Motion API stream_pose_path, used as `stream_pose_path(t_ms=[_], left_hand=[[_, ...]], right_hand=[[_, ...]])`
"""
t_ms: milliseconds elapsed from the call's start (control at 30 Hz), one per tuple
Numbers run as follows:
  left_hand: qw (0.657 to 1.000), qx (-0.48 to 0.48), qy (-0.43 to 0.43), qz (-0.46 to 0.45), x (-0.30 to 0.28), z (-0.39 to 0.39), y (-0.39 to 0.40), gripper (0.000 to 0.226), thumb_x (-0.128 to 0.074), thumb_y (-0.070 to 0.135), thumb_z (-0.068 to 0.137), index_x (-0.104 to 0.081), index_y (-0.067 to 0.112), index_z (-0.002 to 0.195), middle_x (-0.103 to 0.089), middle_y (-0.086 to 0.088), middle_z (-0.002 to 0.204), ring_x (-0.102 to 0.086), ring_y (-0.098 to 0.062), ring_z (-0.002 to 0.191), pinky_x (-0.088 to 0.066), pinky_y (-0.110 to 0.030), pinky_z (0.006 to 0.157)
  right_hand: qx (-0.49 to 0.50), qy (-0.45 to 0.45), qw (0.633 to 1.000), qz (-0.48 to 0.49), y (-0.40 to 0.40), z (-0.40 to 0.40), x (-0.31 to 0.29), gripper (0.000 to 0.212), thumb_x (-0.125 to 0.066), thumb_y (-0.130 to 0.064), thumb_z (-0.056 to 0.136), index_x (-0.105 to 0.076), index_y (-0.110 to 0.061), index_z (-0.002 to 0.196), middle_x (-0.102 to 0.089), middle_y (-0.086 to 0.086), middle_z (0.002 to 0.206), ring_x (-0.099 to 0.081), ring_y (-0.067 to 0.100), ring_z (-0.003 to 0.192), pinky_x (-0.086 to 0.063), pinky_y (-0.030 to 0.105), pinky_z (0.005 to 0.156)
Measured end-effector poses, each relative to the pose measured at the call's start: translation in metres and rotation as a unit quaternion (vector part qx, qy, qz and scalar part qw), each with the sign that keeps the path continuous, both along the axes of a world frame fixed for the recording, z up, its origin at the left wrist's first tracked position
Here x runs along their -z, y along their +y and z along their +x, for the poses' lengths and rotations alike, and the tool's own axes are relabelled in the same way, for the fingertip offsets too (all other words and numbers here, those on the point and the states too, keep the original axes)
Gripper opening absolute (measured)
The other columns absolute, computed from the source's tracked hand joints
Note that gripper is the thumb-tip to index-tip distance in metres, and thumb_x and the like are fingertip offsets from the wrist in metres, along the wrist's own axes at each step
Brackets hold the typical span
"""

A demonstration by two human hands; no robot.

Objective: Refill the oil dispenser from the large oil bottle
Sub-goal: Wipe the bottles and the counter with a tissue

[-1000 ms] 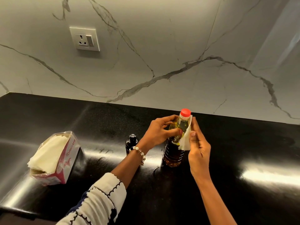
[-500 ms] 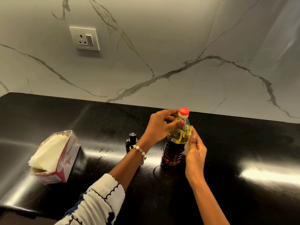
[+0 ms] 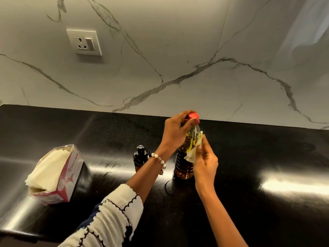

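On a black counter (image 3: 267, 157), centre, the oil bottle (image 3: 184, 163) is steadied w/ a tissue (image 3: 191, 155) pinched by the right hand (image 3: 206, 163), its red cap (image 3: 193, 115) gripped by the left hand (image 3: 175, 132), dispenser (image 3: 140, 156) just left; likely uncapping or recapping, a twist needed next.

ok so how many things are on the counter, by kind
bottles: 2, the large oil bottle with the red cap and the dark oil dispenser
tissue boxes: 1, the tissue box
loose tissues: 1, the tissue held against the large bottle
total: 4
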State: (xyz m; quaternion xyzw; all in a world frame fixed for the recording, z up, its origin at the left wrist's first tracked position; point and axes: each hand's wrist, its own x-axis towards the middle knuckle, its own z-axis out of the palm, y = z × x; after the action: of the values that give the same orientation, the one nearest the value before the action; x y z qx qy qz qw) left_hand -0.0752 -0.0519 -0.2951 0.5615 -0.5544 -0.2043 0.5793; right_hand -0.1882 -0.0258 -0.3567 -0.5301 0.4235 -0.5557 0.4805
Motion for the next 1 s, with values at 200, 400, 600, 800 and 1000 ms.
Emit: stream_pose_path(t_ms=[200,400,600,800,1000], left_hand=[[1.0,0.006,0.019,0.006,0.0,0.001,0.0,0.035,-0.066,0.024,0.09,-0.063,0.01,0.122,-0.069,-0.009,0.106,-0.067,-0.018,0.096,-0.056,-0.031,0.086],[0.996,-0.001,0.08,0.024,0.002,0.009,0.0,0.036,-0.064,0.025,0.091,-0.061,0.01,0.124,-0.067,-0.008,0.106,-0.067,-0.018,0.094,-0.057,-0.033,0.085],[0.99,0.02,0.135,0.037,0.007,0.013,0.003,0.034,-0.064,0.024,0.091,-0.062,0.011,0.122,-0.068,-0.015,0.112,-0.067,-0.024,0.102,-0.055,-0.038,0.09],[0.985,0.032,0.163,0.035,0.006,0.016,0.004,0.031,-0.064,0.018,0.091,-0.062,0.01,0.121,-0.068,-0.017,0.111,-0.066,-0.029,0.104,-0.054,-0.042,0.093],[0.982,0.016,0.188,0.025,0.009,0.024,0.005,0.021,-0.06,0.025,0.093,-0.061,0.022,0.113,-0.068,-0.018,0.109,-0.064,-0.032,0.106,-0.052,-0.048,0.095]], right_hand=[[0.002,0.024,0.998,-0.066,-0.021,0.008,-0.015,0.037,-0.049,-0.022,0.097,-0.052,-0.02,0.134,-0.063,-0.001,0.125,-0.062,0.011,0.111,-0.052,0.038,0.096],[-0.036,0.036,0.999,-0.008,-0.022,0.0,0.008,0.041,-0.046,-0.035,0.097,-0.05,-0.023,0.136,-0.066,-0.004,0.117,-0.063,0.004,0.106,-0.053,0.034,0.093],[0.017,0.053,0.994,-0.091,-0.009,0.014,0.006,0.043,-0.053,-0.028,0.096,-0.049,-0.022,0.138,-0.064,0.002,0.125,-0.064,0.007,0.106,-0.054,0.025,0.088],[-0.046,-0.015,0.998,-0.046,-0.033,0.013,-0.006,0.045,-0.054,-0.035,0.092,-0.058,-0.01,0.129,-0.065,0.006,0.123,-0.062,0.015,0.113,-0.052,0.035,0.094],[-0.017,0.052,0.998,-0.028,-0.01,0.017,0.02,0.045,-0.046,-0.039,0.095,-0.047,-0.025,0.138,-0.067,-0.001,0.116,-0.064,0.008,0.105,-0.055,0.031,0.088]])
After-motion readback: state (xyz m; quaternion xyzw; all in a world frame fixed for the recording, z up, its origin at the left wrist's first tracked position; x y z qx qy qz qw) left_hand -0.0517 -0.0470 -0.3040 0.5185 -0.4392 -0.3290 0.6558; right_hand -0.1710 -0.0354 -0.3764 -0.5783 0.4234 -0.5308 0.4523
